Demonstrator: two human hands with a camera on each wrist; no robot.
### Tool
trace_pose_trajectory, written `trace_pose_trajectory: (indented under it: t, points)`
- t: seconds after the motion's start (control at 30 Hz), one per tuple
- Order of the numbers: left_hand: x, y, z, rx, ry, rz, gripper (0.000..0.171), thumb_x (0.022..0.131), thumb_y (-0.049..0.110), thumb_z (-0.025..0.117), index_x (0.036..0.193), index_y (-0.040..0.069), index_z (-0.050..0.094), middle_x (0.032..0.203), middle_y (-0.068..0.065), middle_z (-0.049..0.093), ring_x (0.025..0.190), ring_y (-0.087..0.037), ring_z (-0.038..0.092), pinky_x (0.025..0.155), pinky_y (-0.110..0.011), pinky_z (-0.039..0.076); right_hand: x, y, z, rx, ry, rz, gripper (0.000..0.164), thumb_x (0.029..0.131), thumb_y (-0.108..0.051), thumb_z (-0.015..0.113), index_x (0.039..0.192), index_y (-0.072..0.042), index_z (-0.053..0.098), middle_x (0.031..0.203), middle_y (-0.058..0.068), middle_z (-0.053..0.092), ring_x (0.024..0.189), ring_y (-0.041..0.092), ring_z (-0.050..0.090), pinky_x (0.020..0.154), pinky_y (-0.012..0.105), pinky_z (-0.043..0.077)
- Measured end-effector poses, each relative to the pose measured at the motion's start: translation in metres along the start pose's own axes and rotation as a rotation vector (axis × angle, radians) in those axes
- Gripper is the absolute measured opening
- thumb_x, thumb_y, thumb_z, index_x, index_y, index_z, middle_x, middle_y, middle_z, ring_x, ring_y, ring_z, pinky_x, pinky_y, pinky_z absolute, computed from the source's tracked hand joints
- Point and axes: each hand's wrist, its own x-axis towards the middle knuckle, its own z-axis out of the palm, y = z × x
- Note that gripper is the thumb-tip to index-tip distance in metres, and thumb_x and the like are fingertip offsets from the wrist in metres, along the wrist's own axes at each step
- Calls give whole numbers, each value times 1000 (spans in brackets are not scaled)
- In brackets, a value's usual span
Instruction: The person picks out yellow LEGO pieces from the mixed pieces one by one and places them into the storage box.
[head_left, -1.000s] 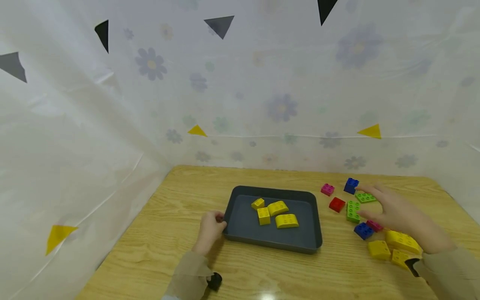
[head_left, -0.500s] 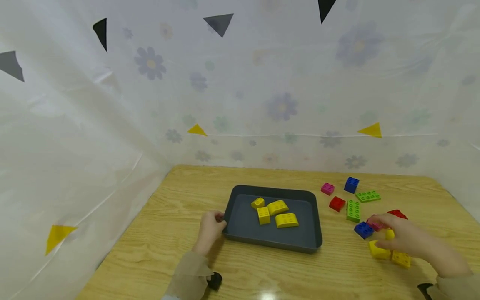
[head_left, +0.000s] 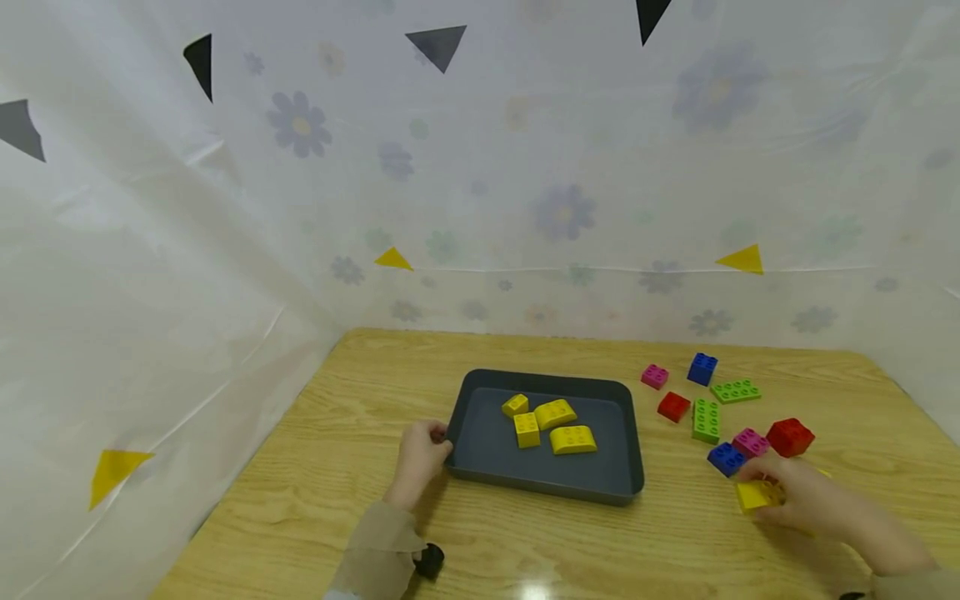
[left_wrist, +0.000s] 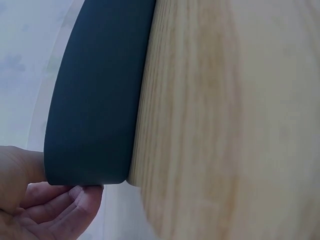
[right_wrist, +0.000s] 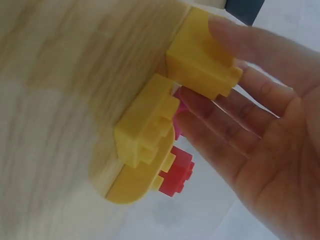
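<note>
My left hand (head_left: 418, 460) grips the left edge of the dark grey tray (head_left: 543, 491); in the left wrist view its thumb and fingers pinch the tray's corner (left_wrist: 90, 170). Inside the tray lie several yellow toy bricks (head_left: 573, 440). At the right, my right hand (head_left: 813, 498) holds a yellow brick (right_wrist: 195, 55) on the table, thumb on the near side and fingers on the far side. Close beside those fingers are a second yellow brick (right_wrist: 142, 117) and a round-topped yellow brick (right_wrist: 131, 185), mostly hidden by the hand in the head view.
Behind the right hand lie a blue brick (head_left: 726, 459), a pink brick (head_left: 751, 443) and a red brick (head_left: 790, 437). Farther back are green bricks (head_left: 706, 421), another red brick (head_left: 673, 407), a pink one (head_left: 654, 377) and a blue one (head_left: 702, 368). A patterned curtain (head_left: 480, 208) borders the table.
My right hand has come back toward the table's near side from above the green and blue bricks and closed round a yellow brick. The left hand and tray have stayed put.
</note>
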Motion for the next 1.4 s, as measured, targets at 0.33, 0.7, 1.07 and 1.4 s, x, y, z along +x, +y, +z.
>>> trace_pose_trajectory:
  t: [0.33,0.7,1.07,1.4]
  points:
    - [1,-1,1,-3,5,8,17,74,-8,62,91,-9,65,76,-12,62,68,-19,57,58,-30,48,1,-2,6,-30,6,80,34,66,-15,79,94,-9,60,95,4,57,80,0,49,64,25,46]
    - [2,0,0,-3,4,18,18,74,-7,62,91,-9,66,75,-11,62,68,-19,57,58,-30,48,3,-7,3,-11,-11,107,34,67,-14,78,95,-7,60,94,5,58,78,0,48,62,24,45]
    - [2,0,0,-8,5,1,18,75,-8,61,92,-9,66,76,-12,62,69,-19,57,58,-29,48,16,-21,-21,-63,35,86,34,64,-6,78,94,-5,61,94,3,60,80,10,54,66,28,50]
    - [0,1,-1,-4,-10,3,18,75,-9,61,92,-9,66,78,-12,62,71,-20,57,59,-30,48,47,-48,-50,-30,42,42,35,70,-5,74,101,3,60,97,10,59,81,19,55,66,32,50]
